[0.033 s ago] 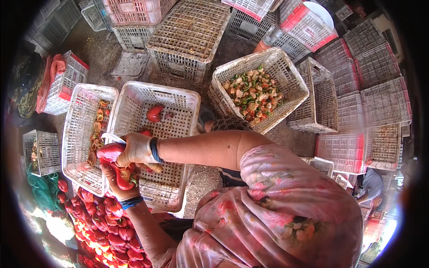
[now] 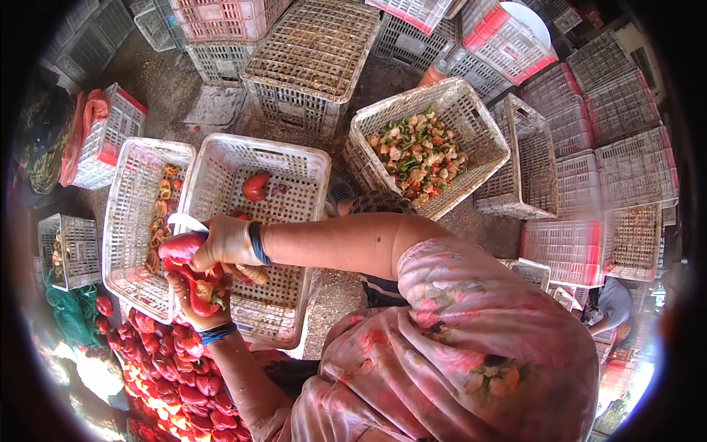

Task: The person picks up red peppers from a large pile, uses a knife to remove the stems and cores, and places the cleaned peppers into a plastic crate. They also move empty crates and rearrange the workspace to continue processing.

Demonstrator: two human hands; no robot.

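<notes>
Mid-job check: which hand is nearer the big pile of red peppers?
Left. The left hand is just past the upper edge of the pile of red peppers in view; the right hand is farther up, beyond the left.

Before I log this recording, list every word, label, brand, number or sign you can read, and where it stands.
No readable text to quote.
White-and-red slotted plastic crate, upper right: a marking, too small to read.
Pink floral fabric top: flowers, no lettering I can make out.
Glossy red bell pepper in the left hand: no lettering visible.
</notes>
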